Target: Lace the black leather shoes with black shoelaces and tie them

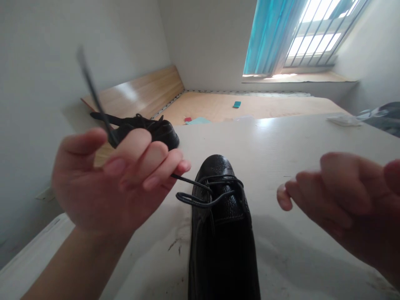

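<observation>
A black leather shoe (225,250) stands on the white tabletop, toe pointing away from me. My left hand (131,179), left of the shoe, is closed around a black shoelace (186,179). This lace runs from the shoe's eyelets into my curled fingers, and its blurred free end sticks up above the hand. A loose loop of lace hangs over the shoe's left side. To the right of the shoe, apart from it, my right hand (337,191) is raised with curled fingers; no lace or other thing shows in it.
Behind my left hand is a second black shoe (164,131), partly hidden. A wooden board (146,91) leans by the left wall. Beyond the white tabletop (275,146) lies a tan surface (212,104) with a small teal item (237,104). A clear packet (343,120) lies at the far right.
</observation>
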The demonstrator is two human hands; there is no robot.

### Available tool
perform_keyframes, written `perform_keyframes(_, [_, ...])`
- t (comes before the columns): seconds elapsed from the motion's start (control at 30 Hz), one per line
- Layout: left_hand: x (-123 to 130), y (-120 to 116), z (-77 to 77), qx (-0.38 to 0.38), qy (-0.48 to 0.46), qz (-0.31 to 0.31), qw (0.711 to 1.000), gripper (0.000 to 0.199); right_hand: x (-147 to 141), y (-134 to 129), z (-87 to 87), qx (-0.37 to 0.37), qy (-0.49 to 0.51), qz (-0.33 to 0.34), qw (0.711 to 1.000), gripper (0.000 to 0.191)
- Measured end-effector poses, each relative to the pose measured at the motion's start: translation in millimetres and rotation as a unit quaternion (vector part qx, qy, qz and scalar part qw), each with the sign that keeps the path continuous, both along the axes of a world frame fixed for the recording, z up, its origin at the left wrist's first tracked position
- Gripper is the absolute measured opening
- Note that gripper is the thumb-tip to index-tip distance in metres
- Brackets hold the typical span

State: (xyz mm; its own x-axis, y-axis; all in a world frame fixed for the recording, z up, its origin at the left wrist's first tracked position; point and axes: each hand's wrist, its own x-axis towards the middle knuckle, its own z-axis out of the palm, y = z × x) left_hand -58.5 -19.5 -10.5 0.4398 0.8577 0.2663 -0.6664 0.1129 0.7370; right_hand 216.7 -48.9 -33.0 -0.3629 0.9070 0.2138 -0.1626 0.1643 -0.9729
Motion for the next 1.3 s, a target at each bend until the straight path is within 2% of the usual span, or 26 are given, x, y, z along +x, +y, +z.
perform_keyframes(0.07, [-6,3,5.2,0.042,0.037,-0.074,0.996,0.05,-6,0,-4.8,0.101,-0.136,-0.039,0.985,0.038])
perform_keyframes(0.13, [-5,4,6.6,0.056,0.124,-0.123,0.983,0.057,-13,-1,-10.3,0.2,-0.265,-0.062,0.941,0.024])
perform_keyframes(0.17, [-2,4,5.7,0.059,0.174,-0.12,0.976,0.057,-17,-2,-12.7,0.24,-0.313,-0.055,0.918,0.025])
perform_keyframes(0.2, [2,4,3.7,0.064,0.218,-0.091,0.969,0.054,-20,-3,-14.5,0.268,-0.35,-0.04,0.897,0.031])
perform_keyframes(0.27, [10,3,-2.9,0.086,0.303,0.018,0.949,0.043,-24,-6,-16.5,0.293,-0.391,-0.005,0.873,0.037])
perform_keyframes(0.3, [14,2,-7.1,0.102,0.352,0.072,0.928,0.035,-25,-7,-16.6,0.296,-0.401,0.011,0.867,0.034])
perform_keyframes(0.37, [20,1,-15.3,0.131,0.464,0.148,0.864,0.019,-29,-10,-15.6,0.311,-0.407,0.027,0.859,0.021])
perform_keyframes(0.47, [25,0,-23.2,0.204,0.595,0.184,0.755,0.011,-35,-14,-13.7,0.358,-0.403,0.008,0.842,0.025])
perform_keyframes(0.53, [26,-1,-24.7,0.259,0.628,0.185,0.711,0.013,-39,-16,-14.0,0.391,-0.397,-0.011,0.831,0.035])
perform_keyframes(0.57, [27,-1,-24.7,0.276,0.631,0.179,0.702,0.014,-40,-16,-14.8,0.401,-0.395,-0.019,0.826,0.039])
perform_keyframes(0.6, [27,-1,-24.4,0.283,0.629,0.17,0.704,0.015,-41,-17,-15.9,0.408,-0.396,-0.029,0.822,0.039])
perform_keyframes(0.67, [29,-2,-23.8,0.269,0.615,0.145,0.727,0.019,-42,-18,-18.3,0.413,-0.403,-0.056,0.815,0.033])
perform_keyframes(0.77, [29,-2,-24.0,0.199,0.559,0.101,0.798,0.023,-43,-18,-19.8,0.399,-0.418,-0.073,0.813,0.031])
perform_keyframes(0.87, [28,-1,-24.8,0.125,0.463,0.06,0.875,0.02,-43,-16,-16.2,0.396,-0.413,-0.036,0.819,0.032])
perform_keyframes(1.03, [26,-3,-21.3,0.063,0.287,0.027,0.955,0.016,-40,-15,-6.8,0.402,-0.415,0.018,0.816,0.016])
perform_keyframes(1.1, [24,-5,-16.9,0.051,0.208,0.032,0.976,0.021,-38,-15,-4.9,0.408,-0.419,0.032,0.811,0.013])
perform_keyframes(1.2, [15,-7,-10.3,0.054,0.107,0.02,0.993,0.035,-36,-17,-2.7,0.408,-0.42,0.062,0.808,0.011])
perform_keyframes(1.23, [12,-7,-8.7,0.052,0.08,0.001,0.995,0.04,-35,-18,-1.7,0.4,-0.409,0.073,0.817,0.011])
perform_keyframes(1.3, [5,-6,-6.3,0.048,0.031,-0.038,0.998,0.05,-32,-21,0.3,0.364,-0.368,0.068,0.853,0.016])
